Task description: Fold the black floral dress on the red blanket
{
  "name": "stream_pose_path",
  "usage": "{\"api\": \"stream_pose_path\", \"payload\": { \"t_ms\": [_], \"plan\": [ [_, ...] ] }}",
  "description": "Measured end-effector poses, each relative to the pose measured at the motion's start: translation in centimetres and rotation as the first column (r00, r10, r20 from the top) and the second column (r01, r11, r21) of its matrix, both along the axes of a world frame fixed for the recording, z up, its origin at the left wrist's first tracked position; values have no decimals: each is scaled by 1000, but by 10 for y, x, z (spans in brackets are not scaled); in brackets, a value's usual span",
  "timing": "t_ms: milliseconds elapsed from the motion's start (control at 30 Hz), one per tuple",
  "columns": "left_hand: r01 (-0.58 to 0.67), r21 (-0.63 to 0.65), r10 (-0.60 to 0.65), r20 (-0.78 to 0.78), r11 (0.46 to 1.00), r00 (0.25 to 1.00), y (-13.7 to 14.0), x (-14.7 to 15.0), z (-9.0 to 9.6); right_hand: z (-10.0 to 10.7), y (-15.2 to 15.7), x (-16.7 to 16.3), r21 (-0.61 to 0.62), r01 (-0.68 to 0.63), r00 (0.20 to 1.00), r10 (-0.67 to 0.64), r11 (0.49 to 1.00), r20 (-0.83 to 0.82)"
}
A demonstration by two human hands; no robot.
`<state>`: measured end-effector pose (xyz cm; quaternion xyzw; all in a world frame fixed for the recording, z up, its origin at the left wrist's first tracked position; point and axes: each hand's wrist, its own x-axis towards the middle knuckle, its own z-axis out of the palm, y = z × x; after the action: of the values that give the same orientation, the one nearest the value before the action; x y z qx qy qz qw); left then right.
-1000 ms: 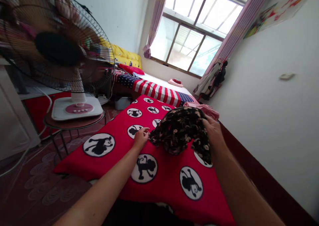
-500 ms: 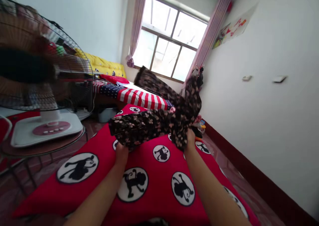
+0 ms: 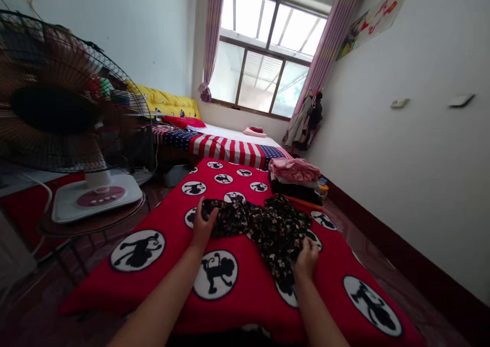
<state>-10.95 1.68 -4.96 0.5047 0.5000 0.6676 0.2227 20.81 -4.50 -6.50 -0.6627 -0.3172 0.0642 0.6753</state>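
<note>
Fan (image 3: 57, 117) fills the far left, its blades a blur behind the wire cage, standing on a small round table (image 3: 88, 224) well apart from the work. Next comes the red blanket (image 3: 161, 265) with black monkey prints, spread flat in front of the person. The left hand (image 3: 202, 223) presses down on the left end of a dark flowered garment (image 3: 264, 224), fingers curled over the cloth edge and gripping it. The garment lies across the middle of the blanket with its long axis running left to right (a lobe trails down toward the person at the right end). The right hand (image 3: 305, 259) pinches that trailing part, closed on the cloth, so each hand has its own end and neither is nearer. Beyond the garment's right end, near but apart, sits a pile of folded clothes (image 3: 294, 178), pink on top. A striped bed (image 3: 229, 148) lies farther back under the window.
</note>
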Motion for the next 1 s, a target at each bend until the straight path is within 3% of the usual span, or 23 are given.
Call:
{"api": "stream_pose_path", "payload": {
  "t_ms": [67,133,200,300,400,467,633,767,833,867,900,967,1000],
  "plan": [
    [36,24,-32,-161,999,986,0,2,-1,6,-4,-7,33,14,998,-16,999,64],
    [71,22,-62,-282,997,957,-1,4,-1,14,-10,-18,58,-13,961,-3,998,277],
    [58,26,-47,-324,998,945,-3,5,0,22,-15,-31,53,-51,836,14,997,549],
    [-132,57,144,-354,990,924,-11,5,7,27,-20,-47,-20,-68,630,58,998,775],
    [-320,133,346,-430,938,834,-18,7,15,28,-18,-55,-115,-57,545,128,992,828],
    [-309,186,361,-476,933,802,-21,9,18,31,-12,-54,-179,-46,562,174,983,809],
    [-184,243,288,-519,952,805,-25,14,21,61,20,-54,-393,-107,748,335,913,574],
    [-124,257,235,-464,958,854,-24,14,20,87,33,-85,-382,-232,776,408,894,482],
    [-64,275,172,-387,959,906,-23,11,18,91,25,-113,-344,-344,747,477,874,463],
    [-25,276,119,-330,961,936,-21,10,16,91,18,-127,-335,-449,703,559,828,440],
    [15,266,58,-264,964,963,-20,8,14,89,9,-141,-339,-595,617,684,729,390],
    [54,226,-27,-122,973,992,-17,4,9,83,-9,-161,-336,-847,355,909,412,221],
    [51,199,-40,-60,979,997,-15,2,8,80,-16,-165,-313,-911,238,962,269,135]
  ]
}}
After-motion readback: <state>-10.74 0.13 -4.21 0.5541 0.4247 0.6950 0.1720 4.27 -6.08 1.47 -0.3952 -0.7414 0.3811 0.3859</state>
